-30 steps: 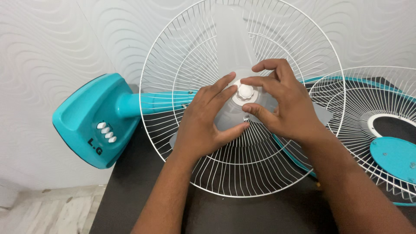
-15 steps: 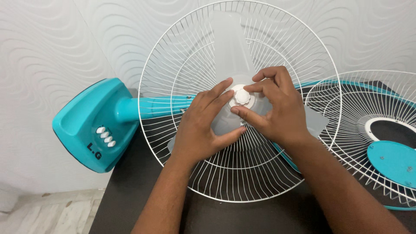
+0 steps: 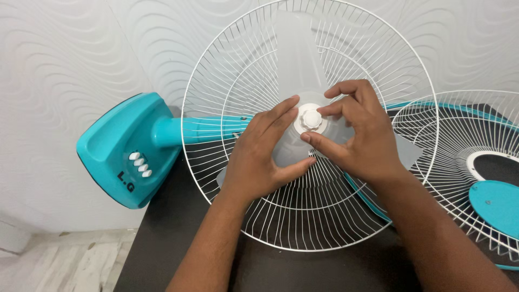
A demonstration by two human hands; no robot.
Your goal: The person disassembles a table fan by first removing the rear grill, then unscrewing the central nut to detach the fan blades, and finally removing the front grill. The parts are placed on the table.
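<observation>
Two bare forearms enter from the bottom edge of the frame, with no sleeves, watch, rings or gloves on them. The left hand (image 3: pixel 258 157) at centre and the right hand (image 3: pixel 359 138) just right of centre have short, unpainted nails.

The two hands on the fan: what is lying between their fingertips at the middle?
In the head view, the small white knob on the blade hub sits between the left hand and right hand; the right fingers touch it.
</observation>
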